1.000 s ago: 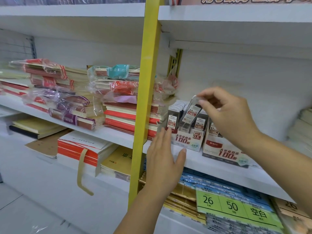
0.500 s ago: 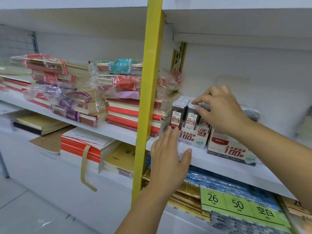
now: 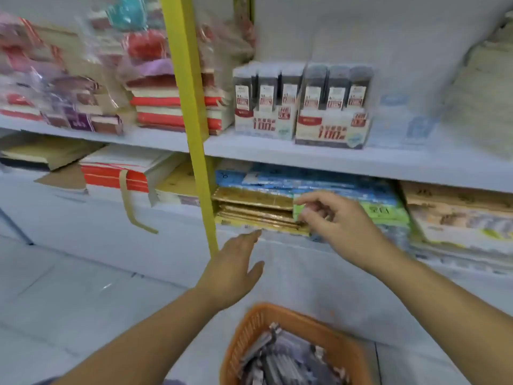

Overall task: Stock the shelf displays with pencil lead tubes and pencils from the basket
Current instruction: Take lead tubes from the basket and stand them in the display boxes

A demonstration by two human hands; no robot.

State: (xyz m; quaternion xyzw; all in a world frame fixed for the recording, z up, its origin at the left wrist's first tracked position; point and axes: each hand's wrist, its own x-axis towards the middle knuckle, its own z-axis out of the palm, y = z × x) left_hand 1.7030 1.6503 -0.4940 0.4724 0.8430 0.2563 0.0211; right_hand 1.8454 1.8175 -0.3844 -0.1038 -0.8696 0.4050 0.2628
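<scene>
Two white display boxes, one on the left (image 3: pixel 263 125) and one on the right (image 3: pixel 330 133), stand side by side on the middle shelf. Dark pencil lead tubes (image 3: pixel 336 87) stand upright in both. An orange basket (image 3: pixel 244 329) sits low in front of me and holds several tubes and pencils (image 3: pixel 280 362). My left hand (image 3: pixel 233 270) hangs flat with straight fingers above the basket and holds nothing. My right hand (image 3: pixel 344 229) is in front of the lower shelf, well below the boxes. Its fingers are loosely curled and I see nothing in them. The frame is blurred.
A yellow upright post (image 3: pixel 191 120) runs down just left of the boxes. Wrapped notebook stacks (image 3: pixel 166 107) fill the shelf to its left. Gold packs (image 3: pixel 249 209) and blue packs (image 3: pixel 319 182) lie on the lower shelf behind my hands.
My right hand left a tube in the left display box and dropped below the shelf. My left hand came off the shelf edge and lowered. My view tilted down, showing the basket.
</scene>
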